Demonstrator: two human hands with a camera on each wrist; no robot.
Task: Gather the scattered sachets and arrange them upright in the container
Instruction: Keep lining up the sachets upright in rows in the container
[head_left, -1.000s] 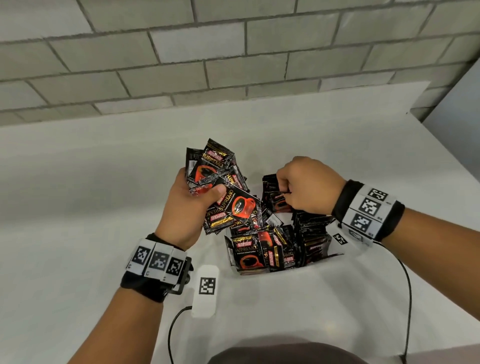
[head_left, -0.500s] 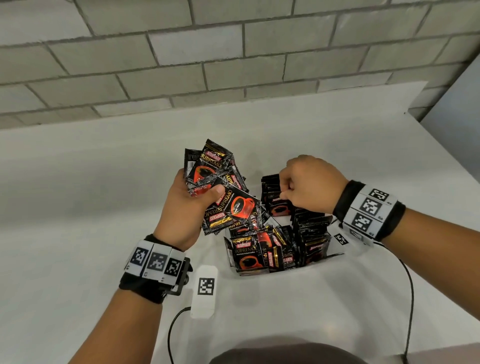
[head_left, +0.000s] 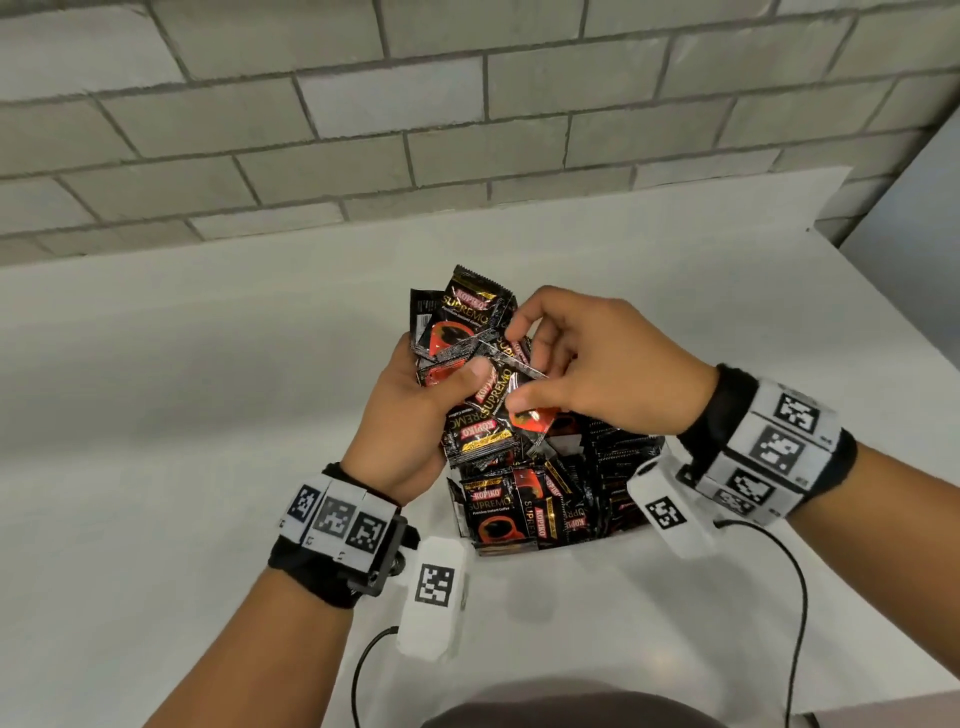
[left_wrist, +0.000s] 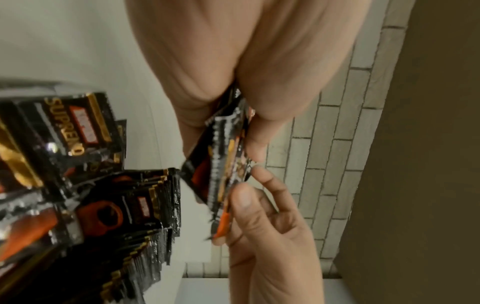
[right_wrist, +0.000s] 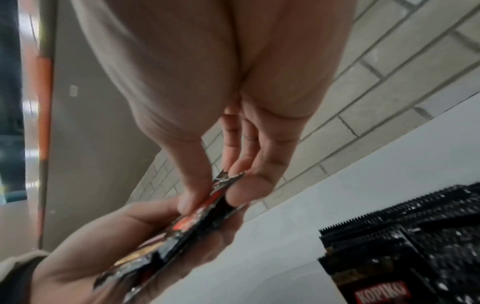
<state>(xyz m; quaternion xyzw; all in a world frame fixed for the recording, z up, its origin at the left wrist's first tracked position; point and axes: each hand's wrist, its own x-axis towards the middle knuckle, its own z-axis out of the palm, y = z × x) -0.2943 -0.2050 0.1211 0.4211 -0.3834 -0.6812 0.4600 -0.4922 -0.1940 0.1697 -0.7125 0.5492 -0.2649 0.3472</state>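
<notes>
My left hand (head_left: 415, 410) grips a fanned bunch of black and red coffee sachets (head_left: 467, 332) above the table, thumb pressed across the front. My right hand (head_left: 587, 364) pinches one sachet (head_left: 511, 387) of that bunch between thumb and forefinger. The wrist views show the same pinch on the sachets' edges (left_wrist: 226, 164) (right_wrist: 221, 191). Just below the hands stands the clear container (head_left: 462, 519), packed with upright sachets (head_left: 498, 514) in rows; its right part is hidden by my right wrist.
The white table (head_left: 208, 415) runs back to a grey block wall (head_left: 415, 104). White tag blocks hang from both wrists (head_left: 434, 592) (head_left: 667, 512), with black cables trailing to the near edge.
My right hand has lifted out of the container and moved left to the bunch in my left hand, where it now pinches one sachet. The left hand has stayed put.
</notes>
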